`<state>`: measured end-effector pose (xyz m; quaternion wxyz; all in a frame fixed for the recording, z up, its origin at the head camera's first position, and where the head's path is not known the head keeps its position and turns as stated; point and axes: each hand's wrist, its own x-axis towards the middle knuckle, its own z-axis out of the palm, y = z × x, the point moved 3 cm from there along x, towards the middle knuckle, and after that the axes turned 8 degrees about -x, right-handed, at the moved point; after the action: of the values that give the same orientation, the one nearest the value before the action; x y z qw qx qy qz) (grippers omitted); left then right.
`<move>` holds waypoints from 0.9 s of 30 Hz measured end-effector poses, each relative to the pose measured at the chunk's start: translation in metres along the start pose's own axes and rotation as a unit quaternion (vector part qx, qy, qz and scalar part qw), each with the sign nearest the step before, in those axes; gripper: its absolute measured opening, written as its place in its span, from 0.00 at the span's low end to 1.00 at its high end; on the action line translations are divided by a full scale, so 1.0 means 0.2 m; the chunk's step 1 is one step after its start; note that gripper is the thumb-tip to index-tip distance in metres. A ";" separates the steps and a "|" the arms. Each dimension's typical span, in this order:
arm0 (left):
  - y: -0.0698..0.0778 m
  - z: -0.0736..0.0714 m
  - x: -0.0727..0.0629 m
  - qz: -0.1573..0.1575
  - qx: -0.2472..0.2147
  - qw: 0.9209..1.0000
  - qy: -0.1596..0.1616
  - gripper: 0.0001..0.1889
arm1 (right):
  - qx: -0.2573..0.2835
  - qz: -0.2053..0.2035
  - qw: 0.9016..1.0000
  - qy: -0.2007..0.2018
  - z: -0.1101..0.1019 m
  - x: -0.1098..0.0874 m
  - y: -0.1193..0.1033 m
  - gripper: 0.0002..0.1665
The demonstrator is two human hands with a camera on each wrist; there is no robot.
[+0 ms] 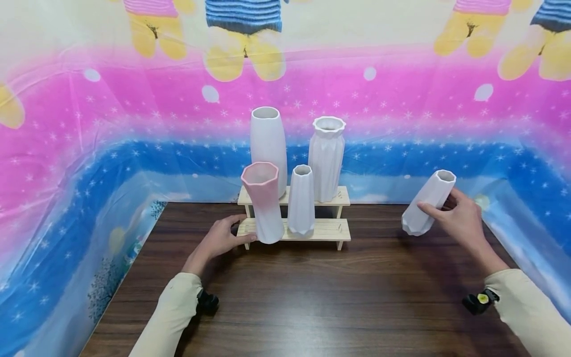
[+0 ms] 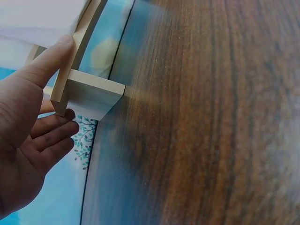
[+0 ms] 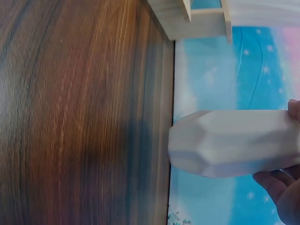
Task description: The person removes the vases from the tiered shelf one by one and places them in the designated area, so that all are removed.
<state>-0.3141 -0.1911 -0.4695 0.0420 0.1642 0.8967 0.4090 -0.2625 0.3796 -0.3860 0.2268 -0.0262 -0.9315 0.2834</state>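
My right hand [image 1: 461, 218] grips a white faceted vase [image 1: 428, 203], tilted with its mouth toward the upper right, at the right of the head view. In the right wrist view the vase's angular base [image 3: 197, 145] points left, with fingertips at its other end. At the left end of a two-step wooden stand [image 1: 327, 228], my left hand [image 1: 220, 240] holds the lower step, thumb along the plank and fingers beneath it. On that step stand a pink-and-white vase [image 1: 265, 203], close to the left thumb, and a slim white vase [image 1: 301, 203].
A tall smooth white vase [image 1: 267, 134] and a ribbed white vase with a scalloped rim [image 1: 327, 158] stand on the stand's upper step. Beneath everything is a dark wooden table [image 1: 312, 297]. A printed cloth [image 1: 401, 109] hangs close behind the table and along its sides.
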 end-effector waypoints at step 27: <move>0.01 0.01 -0.01 0.005 -0.005 1.000 0.006 0.46 | -0.034 0.042 0.998 0.016 -0.05 0.13 0.32 0.40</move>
<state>-0.3115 -0.1892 -0.4686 0.0360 0.1658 0.8939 0.4150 -0.2856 0.4422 -0.4027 0.2283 -0.0777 -0.9350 0.2600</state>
